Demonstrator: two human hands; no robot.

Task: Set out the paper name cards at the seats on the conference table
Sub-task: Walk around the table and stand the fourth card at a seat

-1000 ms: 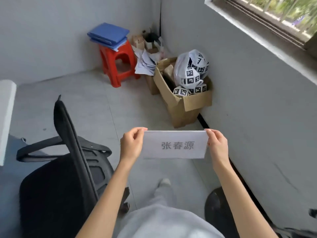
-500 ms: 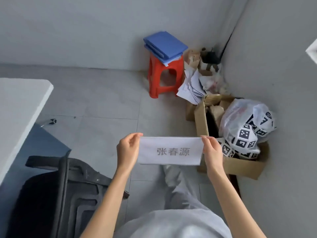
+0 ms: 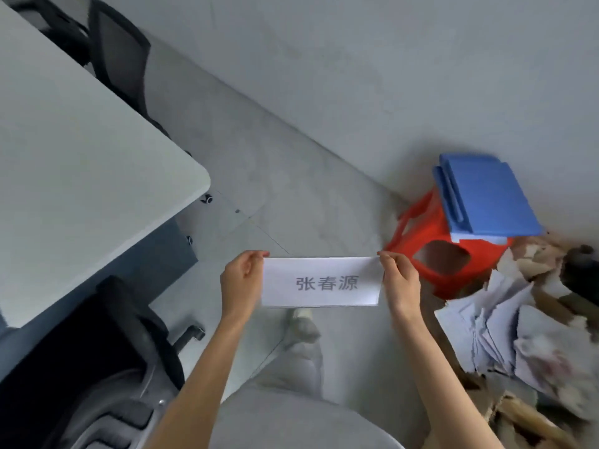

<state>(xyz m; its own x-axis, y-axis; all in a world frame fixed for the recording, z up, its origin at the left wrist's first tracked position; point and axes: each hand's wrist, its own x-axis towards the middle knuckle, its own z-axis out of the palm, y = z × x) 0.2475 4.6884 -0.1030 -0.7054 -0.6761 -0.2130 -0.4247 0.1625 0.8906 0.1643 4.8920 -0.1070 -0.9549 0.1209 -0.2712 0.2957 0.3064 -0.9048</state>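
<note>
A white paper name card (image 3: 321, 281) with three grey printed characters is held flat in front of me, above the floor. My left hand (image 3: 241, 281) pinches its left end and my right hand (image 3: 400, 283) pinches its right end. The pale grey conference table (image 3: 74, 176) fills the left side, its rounded corner about a card's length up and left of the card. A black office chair (image 3: 81, 367) stands at the table's near edge, below my left arm.
A second black chair (image 3: 120, 56) stands at the table's far side. To the right, a red plastic stool (image 3: 444, 251) carries blue folders (image 3: 486, 196). Loose papers (image 3: 492, 328) and torn cardboard (image 3: 531, 413) lie at lower right. A grey wall runs along the top.
The view has swung left: the table and second chair have come in, the stool has slid right, and the cardboard box with the bag has left the frame. Both hands still hold the card.
</note>
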